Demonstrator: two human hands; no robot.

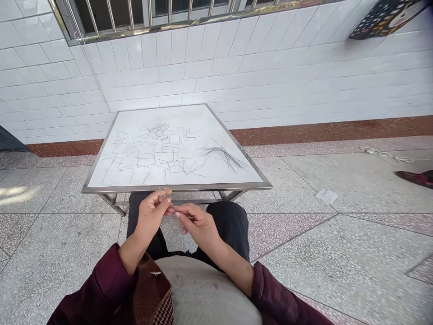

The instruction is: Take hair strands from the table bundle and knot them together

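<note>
My left hand (153, 211) and my right hand (196, 222) meet just below the near edge of a low white table (101, 155), over my lap. Both pinch the same fine strand (169, 201), thin as a hair or thread, fingertips almost touching. On the tabletop lie long thin strands laid in zigzag lines (152, 155) across the left and middle. A loose tuft of dark strands (225, 156) lies at the right side.
The table has a metal frame and stands against a white tiled wall (237, 76) with a barred window above. Speckled stone floor surrounds it. A scrap of white paper (326, 196) and a dark red shoe (417, 178) lie on the floor at right.
</note>
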